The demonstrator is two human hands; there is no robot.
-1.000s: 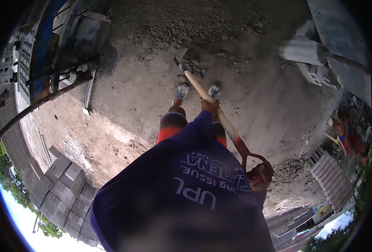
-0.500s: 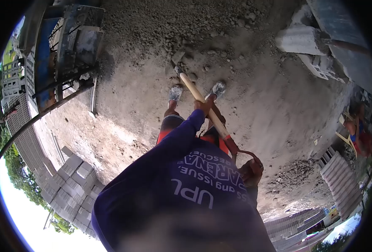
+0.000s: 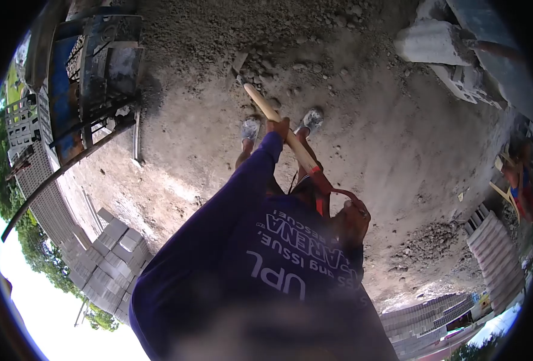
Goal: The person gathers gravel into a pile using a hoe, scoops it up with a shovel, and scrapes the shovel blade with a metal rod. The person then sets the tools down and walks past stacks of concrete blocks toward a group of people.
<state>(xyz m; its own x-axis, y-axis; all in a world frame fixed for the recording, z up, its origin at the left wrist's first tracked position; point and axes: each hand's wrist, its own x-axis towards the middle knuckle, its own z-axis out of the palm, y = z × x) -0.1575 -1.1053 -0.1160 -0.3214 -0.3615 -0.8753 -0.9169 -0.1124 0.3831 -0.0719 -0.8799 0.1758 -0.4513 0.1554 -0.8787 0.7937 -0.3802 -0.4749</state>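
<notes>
Left hand [image 3: 278, 127] has its fingers wrapped round the shovel [image 3: 299, 153] partway down the wooden shaft, right hand [image 3: 352, 222] is curled on the red handle [image 3: 321, 179]. Blade [image 3: 237, 64]'s out past both shoes [image 3: 250, 128], by some loose stones [image 3: 300, 67]. Grey block stack [image 3: 113, 256] way off left.

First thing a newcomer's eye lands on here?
Probably the purple-blue shirt filling the lower middle, its white lettering upside down in view. Next, the shovel held slantwise across the centre, its pale wooden shaft ending in a red handle toward the lower right. After that, the stacked grey blocks at lower left, beside the bright sky.
</notes>
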